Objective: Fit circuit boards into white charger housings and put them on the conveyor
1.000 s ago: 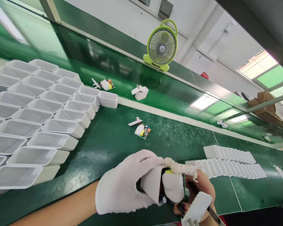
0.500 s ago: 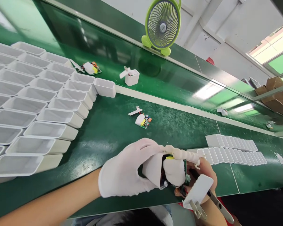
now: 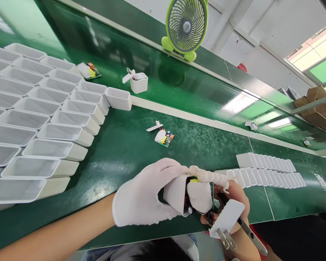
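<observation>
My left hand [image 3: 143, 197], in a white glove, is closed around a white charger shell [image 3: 175, 192] at the table's near edge. A circuit board with a white and yellow part [image 3: 201, 195] sits partly inside that shell. My bare right hand [image 3: 235, 204], with a white finger cot on one finger, grips the board's outer end. A white plug cover with two metal prongs [image 3: 226, 223] hangs under it, next to a metal tool [image 3: 252, 237] in the same hand. On the mat beyond lie a spare circuit board [image 3: 164, 137] and a small plug plate [image 3: 154, 127].
Several empty white shells [image 3: 43, 123] stand in rows at the left. Two rows of white caps [image 3: 268, 168] lie at the right. Beyond a white strip, the shiny conveyor [image 3: 179, 90] carries an assembled shell [image 3: 138, 82] and loose boards. A green fan [image 3: 186, 27] stands behind it.
The parts on the conveyor have drifted left. My hands keep their grip on shell and board, with the board pressed slightly further in. The view has tilted down a little.
</observation>
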A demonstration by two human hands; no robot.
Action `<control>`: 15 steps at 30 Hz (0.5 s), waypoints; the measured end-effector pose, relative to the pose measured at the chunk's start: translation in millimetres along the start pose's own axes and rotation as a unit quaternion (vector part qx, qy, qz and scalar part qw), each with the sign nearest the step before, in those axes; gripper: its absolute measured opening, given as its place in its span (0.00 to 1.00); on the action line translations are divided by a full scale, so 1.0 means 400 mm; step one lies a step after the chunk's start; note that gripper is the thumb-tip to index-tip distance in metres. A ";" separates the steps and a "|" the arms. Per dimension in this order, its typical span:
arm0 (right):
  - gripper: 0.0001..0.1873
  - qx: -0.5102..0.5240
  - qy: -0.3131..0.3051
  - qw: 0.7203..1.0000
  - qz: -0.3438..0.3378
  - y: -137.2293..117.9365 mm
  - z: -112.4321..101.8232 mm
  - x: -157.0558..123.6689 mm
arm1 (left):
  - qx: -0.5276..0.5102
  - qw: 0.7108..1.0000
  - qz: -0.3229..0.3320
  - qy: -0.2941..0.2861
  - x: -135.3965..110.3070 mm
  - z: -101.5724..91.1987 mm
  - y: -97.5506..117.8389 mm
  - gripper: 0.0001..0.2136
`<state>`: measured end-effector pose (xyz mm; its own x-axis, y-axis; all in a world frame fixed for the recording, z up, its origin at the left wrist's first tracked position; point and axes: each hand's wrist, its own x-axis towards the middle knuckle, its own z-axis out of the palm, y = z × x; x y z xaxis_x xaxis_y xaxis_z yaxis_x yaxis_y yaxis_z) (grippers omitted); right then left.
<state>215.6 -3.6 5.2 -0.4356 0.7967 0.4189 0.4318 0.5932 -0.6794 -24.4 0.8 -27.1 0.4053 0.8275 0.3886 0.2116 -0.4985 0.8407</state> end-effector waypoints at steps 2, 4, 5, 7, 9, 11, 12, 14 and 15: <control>0.08 0.007 -0.027 1.000 -0.014 -0.007 -0.008 0.015 | 0.004 1.000 0.007 0.010 -0.002 0.003 -0.003 0.30; 0.08 0.011 -0.060 0.998 -0.007 -0.016 -0.012 0.030 | 0.007 1.000 0.005 0.010 -0.002 0.004 -0.004 0.30; 0.08 0.007 -0.062 0.998 0.000 -0.020 -0.012 0.036 | 0.008 1.000 0.003 0.009 -0.002 0.005 -0.004 0.30; 0.07 -0.011 -0.048 0.999 -0.010 -0.026 -0.010 0.043 | 0.009 1.000 0.007 0.009 -0.001 0.006 -0.004 0.30; 0.07 -0.040 -0.035 0.998 -0.045 -0.024 -0.008 0.045 | 0.007 1.000 0.017 0.017 0.000 0.009 -0.004 0.30; 0.08 -0.065 -0.056 0.994 -0.066 -0.016 -0.006 0.041 | 0.001 1.000 0.019 0.022 -0.002 0.014 -0.003 0.30; 0.10 -0.073 -0.064 0.993 -0.063 -0.011 -0.006 0.038 | -0.002 1.000 0.014 0.023 -0.005 0.018 -0.003 0.30; 0.16 -0.079 -0.072 0.993 -0.039 0.002 -0.002 0.029 | -0.009 1.000 0.002 0.024 -0.011 0.025 -0.005 0.30; 0.18 -0.077 -0.081 0.994 -0.022 0.009 0.001 0.023 | -0.013 1.000 -0.003 0.020 -0.016 0.028 -0.007 0.31</control>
<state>212.8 5.8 6.6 -0.5733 0.7474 0.3357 0.5188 0.6483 -0.5573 -17.7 -5.8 -36.2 0.3681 0.8406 0.3974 0.1908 -0.4866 0.8525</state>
